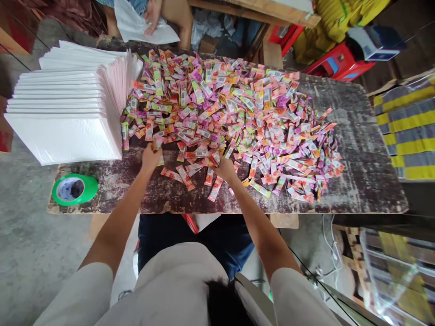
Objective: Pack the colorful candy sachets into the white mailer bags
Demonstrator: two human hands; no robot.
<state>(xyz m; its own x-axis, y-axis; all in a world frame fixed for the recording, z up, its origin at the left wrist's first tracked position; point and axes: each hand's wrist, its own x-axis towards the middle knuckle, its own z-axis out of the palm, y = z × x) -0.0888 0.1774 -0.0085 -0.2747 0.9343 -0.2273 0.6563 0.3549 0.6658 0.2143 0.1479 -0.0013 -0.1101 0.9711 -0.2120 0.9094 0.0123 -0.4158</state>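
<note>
A large heap of small colourful sachets (238, 104) in pink, orange, green and purple covers a worn dark wooden table (360, 136). My left hand (151, 156) is closed around one or a few sachets at the heap's near left edge. My right hand (224, 168) rests fingers-down on loose sachets at the near edge of the heap; whether it grips one is hidden. A few single sachets (185, 177) lie between my hands.
A tall stack of white padded envelopes (68, 104) fills the table's left end. A green tape roll (74, 189) lies at the near left corner. Across the table another person's hand (152, 13) holds a white envelope. Red plastic stools (336, 63) stand at the far right.
</note>
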